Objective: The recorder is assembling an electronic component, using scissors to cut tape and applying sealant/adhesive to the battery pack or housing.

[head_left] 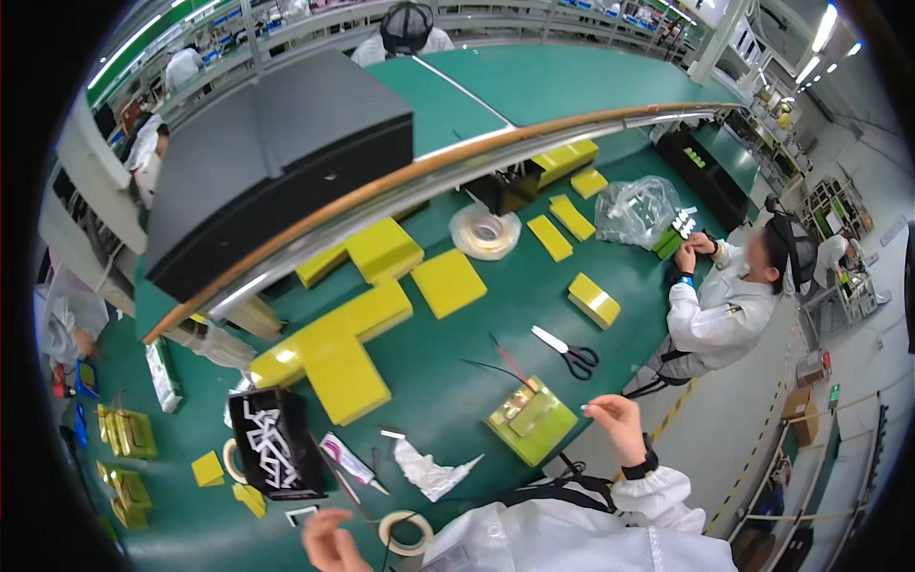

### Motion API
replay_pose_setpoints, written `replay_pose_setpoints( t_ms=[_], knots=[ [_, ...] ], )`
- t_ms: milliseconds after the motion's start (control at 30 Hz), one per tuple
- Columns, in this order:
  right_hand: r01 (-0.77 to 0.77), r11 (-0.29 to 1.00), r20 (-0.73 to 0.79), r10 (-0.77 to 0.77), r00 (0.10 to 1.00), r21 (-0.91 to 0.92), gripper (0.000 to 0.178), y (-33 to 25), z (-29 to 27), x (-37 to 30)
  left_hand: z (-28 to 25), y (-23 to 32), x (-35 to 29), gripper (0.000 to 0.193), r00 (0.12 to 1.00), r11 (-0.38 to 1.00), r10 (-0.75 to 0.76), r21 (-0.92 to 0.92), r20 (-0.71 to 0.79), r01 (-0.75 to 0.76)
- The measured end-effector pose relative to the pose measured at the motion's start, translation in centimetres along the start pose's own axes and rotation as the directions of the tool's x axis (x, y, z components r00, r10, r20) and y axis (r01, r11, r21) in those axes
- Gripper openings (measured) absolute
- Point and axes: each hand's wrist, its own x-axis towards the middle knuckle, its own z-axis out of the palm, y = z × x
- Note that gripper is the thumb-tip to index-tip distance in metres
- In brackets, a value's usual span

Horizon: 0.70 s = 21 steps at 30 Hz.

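Note:
Close to the table's front edge sits a yellow-green wrapped battery pack [526, 431] with red and black wires rising from its far side. My right hand [620, 426] is just right of the pack, thumb and fingertips pinched on a small white piece [585, 408]. At the lower left, my left hand [332, 541] hovers with slightly bent fingers apart and nothing visible in them. It is nearest a roll of tape [405, 533] and a small white frame-shaped piece [301, 516]. Beyond the pack lie black-handled scissors [570, 357].
A black box of white strips [270, 446], a glue tube [349, 459] and crumpled white paper [436, 469] lie left of the pack. Yellow sheets [348, 377] spread behind. A raised shelf [477, 143] crosses the far side. Another person [729, 296] works at the right.

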Motion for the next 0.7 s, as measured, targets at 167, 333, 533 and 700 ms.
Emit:
replay_pose_setpoints(
  t_ms=[167, 333, 533, 700],
  knots=[
    [-0.101, 0.993, 0.206, 0.086, 0.975, 0.065, 0.011, 3.9, -1.2, 4.4, 10.3, 7.1, -3.0, 0.012, 0.857, 0.898, -0.419, 0.279, 0.3, 0.341],
    [-0.079, 0.973, 0.244, 0.132, 0.961, -0.217, 0.01, 8.6, 1.3, 7.7, 15.5, 5.4, -3.7, 0.016, 0.846, 0.842, -0.451, 0.448, 0.284, 0.299],
    [0.126, 0.89, 0.31, 0.018, 0.95, -0.439, 0.009, 9.9, 3.2, 7.4, 18.2, 3.2, -4.5, 0.011, 0.859, 0.762, -0.46, 0.596, 0.225, 0.252],
    [0.137, 0.899, 0.302, -0.005, 0.953, -0.416, 0.01, 10.5, 3.7, 7.4, 19.8, 1.6, -5.9, 0.012, 0.832, 0.763, -0.505, 0.568, 0.229, 0.307]
  ],
)
